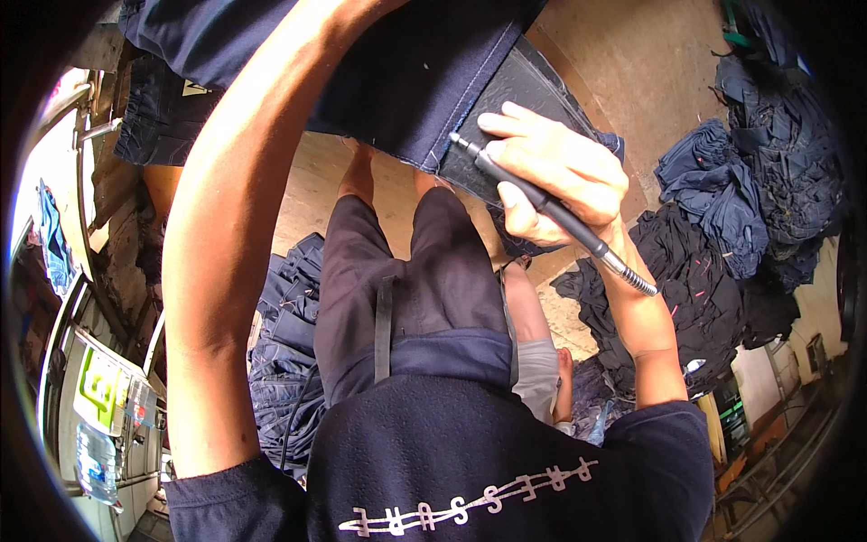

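Far right, dark garments (pixel 778 167) pile up; right hand (pixel 567 173) grips a black pen-like tool (pixel 578 226); left forearm (pixel 248 154) blocks navy cloth (pixel 397 86), left hand unseen, can't tell!

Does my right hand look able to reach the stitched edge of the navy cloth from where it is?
Likely yes: the right hand grips a black pen-shaped tool whose tip sits right by the stitched edge of the navy cloth, and nothing visible stands between them.

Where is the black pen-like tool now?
In the head view, right of upper centre, the black pen-like tool is in the right hand, its tip near the navy cloth.
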Available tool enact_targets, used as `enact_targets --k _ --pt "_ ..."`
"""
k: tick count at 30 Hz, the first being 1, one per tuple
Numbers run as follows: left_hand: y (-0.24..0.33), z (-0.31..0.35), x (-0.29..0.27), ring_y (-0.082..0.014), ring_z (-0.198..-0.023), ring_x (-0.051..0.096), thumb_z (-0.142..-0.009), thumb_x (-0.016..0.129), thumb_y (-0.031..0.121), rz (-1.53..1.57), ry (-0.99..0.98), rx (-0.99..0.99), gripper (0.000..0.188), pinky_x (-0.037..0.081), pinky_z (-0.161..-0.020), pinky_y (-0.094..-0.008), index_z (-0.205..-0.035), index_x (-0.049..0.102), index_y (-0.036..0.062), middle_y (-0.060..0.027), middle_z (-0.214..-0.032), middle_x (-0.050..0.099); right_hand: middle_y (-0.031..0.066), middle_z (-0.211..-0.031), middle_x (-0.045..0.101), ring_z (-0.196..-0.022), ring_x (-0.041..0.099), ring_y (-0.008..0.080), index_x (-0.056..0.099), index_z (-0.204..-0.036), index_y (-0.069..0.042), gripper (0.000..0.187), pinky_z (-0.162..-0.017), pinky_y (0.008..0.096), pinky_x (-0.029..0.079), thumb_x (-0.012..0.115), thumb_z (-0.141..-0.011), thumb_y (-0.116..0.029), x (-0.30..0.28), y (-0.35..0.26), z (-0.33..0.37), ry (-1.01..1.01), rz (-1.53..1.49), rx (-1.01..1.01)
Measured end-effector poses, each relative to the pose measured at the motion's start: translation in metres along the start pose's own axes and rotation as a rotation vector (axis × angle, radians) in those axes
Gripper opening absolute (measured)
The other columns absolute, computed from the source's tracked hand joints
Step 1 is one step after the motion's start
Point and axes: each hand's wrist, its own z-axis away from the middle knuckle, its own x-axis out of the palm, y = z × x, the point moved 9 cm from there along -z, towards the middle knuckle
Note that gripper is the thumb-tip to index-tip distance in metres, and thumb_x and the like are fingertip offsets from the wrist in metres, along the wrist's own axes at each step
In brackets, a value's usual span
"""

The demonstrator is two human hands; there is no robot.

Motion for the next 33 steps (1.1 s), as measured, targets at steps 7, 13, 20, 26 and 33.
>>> enact_targets --k 7,13,20,26,33 --pt "0.002 -0.001 0.008 -0.0416 -0.085 0.078 -0.088 0.087 0.022 0.045 0.053 0.056 0.022 0.06 -0.077 -0.0481 -0.094 0.078 0.0024 -0.0208 -0.086 0.078 0.0214 -0.096 0.082 -0.106 0.083 0.04 0.08 -0.106 0.011 0.024 -0.104 0.054 0.064 0.075 -0.089 -0.006 -0.012 0.006 0.003 0.076 0.112 0.082" --pt "0.013 0.007 -0.007 -0.0363 -0.093 0.079 -0.088 0.087 0.028 0.034 0.015 0.146 0.026 0.062 -0.084 -0.0462 -0.102 0.082 0.008 -0.0133 -0.094 0.081 0.0177 -0.119 0.082 -0.11 0.08 0.0307 0.077 -0.123 0.002 0.029 -0.099 0.0396 0.062 0.074 -0.105 -0.021 -0.046 0.01 0.008 0.558 0.109 0.224" --pt "-0.005 0.039 -0.053 -0.0247 -0.136 0.062 -0.094 0.085 0.031 -0.158 0.221 -0.037 0.036 0.041 -0.115 -0.0457 -0.127 0.078 0.0165 -0.0087 -0.131 0.076 0.0167 -0.13 0.078 -0.126 0.073 0.0338 0.069 -0.123 -0.007 0.053 -0.109 0.0448 0.057 0.1 -0.083 -0.022 -0.013 0.017 -0.042 0.509 0.282 0.515" --pt "0.045 0.269 -0.039 -0.0313 -0.143 0.053 -0.096 0.087 0.015 0.443 1.208 -0.737 0.078 0.041 -0.123 -0.0455 -0.159 0.044 0.0059 -0.0183 -0.161 0.047 0.0144 -0.123 0.079 -0.12 0.074 0.0355 0.072 -0.124 -0.011 0.054 -0.104 0.0474 0.057 0.099 -0.081 -0.031 -0.01 0.037 -0.038 0.402 0.189 0.756" --pt "0.038 0.249 0.092 -0.0176 -0.122 0.07 -0.091 0.094 0.02 1.408 0.589 -0.71 0.066 0.058 -0.102 -0.0343 -0.144 0.063 -0.0028 -0.0114 -0.137 0.073 0.0161 -0.124 0.08 -0.124 0.073 0.0396 0.074 -0.119 -0.009 0.046 -0.114 0.0492 0.053 0.096 -0.086 -0.031 -0.005 0.04 -0.033 0.414 0.254 0.616"
